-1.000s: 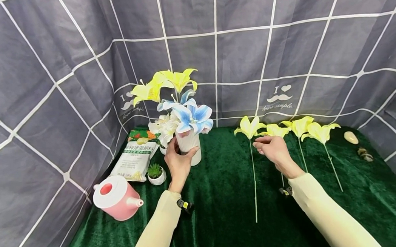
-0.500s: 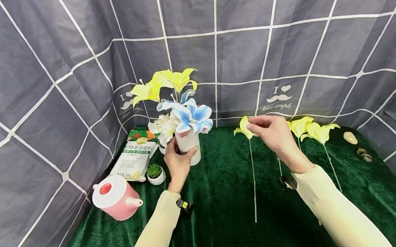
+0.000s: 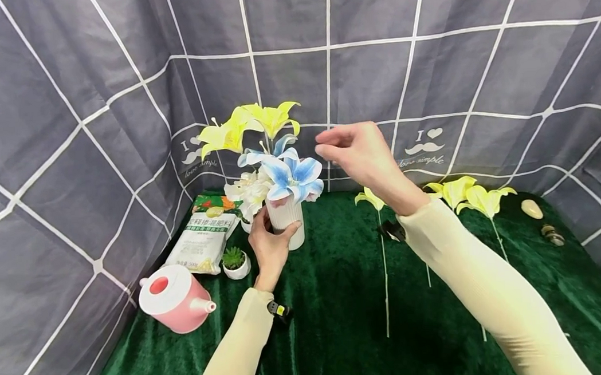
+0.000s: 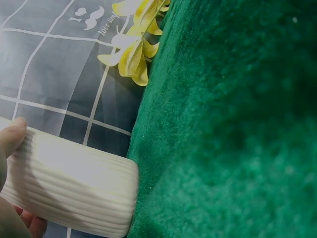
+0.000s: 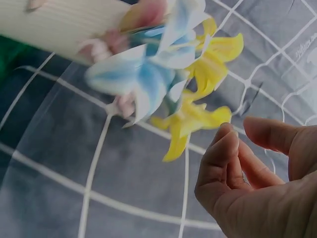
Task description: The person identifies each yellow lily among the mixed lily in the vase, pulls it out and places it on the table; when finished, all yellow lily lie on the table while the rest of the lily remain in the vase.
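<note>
My left hand (image 3: 270, 241) grips the white ribbed vase (image 3: 293, 216), thumb on one side and fingers around the other. It stands upright on the green cloth. Blue-and-white lilies (image 3: 293, 176), yellow lilies (image 3: 272, 120) and white flowers (image 3: 250, 191) rise from it. In the left wrist view the vase (image 4: 74, 183) fills the lower left, with the thumb across it. Raised to the right of the bouquet, my right hand (image 3: 361, 152) holds nothing. In the right wrist view that hand (image 5: 247, 173) has bent fingers and a gap before the thumb, close to a yellow lily (image 5: 190, 119).
Several long-stemmed yellow lilies (image 3: 487, 200) lie on the green cloth (image 3: 334, 323) at right, partly behind the right arm. A pink watering can (image 3: 181, 304), a fertilizer bag (image 3: 200, 239) and a potted succulent (image 3: 236, 263) stand at left. Two stones (image 3: 532, 209) lie far right.
My right hand has risen from the yellow lilies on the cloth and moved left towards the bouquet, with nothing in its fingers. The left hand stays on the vase.
</note>
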`<state>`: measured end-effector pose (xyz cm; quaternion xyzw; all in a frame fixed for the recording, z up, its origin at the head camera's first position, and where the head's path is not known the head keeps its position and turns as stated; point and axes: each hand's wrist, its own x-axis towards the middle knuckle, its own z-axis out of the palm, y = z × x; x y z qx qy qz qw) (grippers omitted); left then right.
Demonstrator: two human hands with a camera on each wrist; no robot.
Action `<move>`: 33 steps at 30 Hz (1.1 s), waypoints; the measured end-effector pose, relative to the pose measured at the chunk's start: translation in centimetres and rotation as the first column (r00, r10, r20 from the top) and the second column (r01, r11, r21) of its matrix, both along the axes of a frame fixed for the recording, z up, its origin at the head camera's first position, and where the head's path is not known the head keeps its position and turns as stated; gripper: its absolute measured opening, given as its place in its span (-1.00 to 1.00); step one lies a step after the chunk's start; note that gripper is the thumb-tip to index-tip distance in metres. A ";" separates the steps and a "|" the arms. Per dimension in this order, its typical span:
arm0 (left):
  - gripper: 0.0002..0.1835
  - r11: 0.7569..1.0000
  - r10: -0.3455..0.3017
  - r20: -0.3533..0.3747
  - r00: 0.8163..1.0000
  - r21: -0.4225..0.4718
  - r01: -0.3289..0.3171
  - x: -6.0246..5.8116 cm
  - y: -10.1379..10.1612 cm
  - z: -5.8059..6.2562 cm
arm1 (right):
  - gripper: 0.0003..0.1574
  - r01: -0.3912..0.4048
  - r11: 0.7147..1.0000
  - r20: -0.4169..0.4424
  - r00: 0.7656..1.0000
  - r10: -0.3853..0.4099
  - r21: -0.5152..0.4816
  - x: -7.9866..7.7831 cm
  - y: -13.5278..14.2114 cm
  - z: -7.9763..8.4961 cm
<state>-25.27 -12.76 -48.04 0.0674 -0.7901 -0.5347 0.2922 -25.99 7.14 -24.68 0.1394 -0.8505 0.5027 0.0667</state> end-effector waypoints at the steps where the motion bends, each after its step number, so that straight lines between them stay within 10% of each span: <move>1: -0.16 1.000 -0.002 -0.001 1.000 -0.001 0.002 0.0 0.0 0.0 | -0.73 -0.018 1.000 0.000 1.000 0.018 0.000 -0.2 -0.7 0.4; 19: -0.17 1.000 0.005 0.013 1.000 -0.019 -0.004 -0.1 -0.1 0.2 | -0.77 0.007 0.979 0.111 0.993 -0.030 0.204 -7.2 -8.1 0.8; 33: -0.22 0.999 0.018 0.006 1.000 -0.041 -0.018 -0.2 -0.2 0.1 | -0.76 -0.028 0.921 -0.039 0.998 0.047 0.388 -9.2 -11.1 -0.3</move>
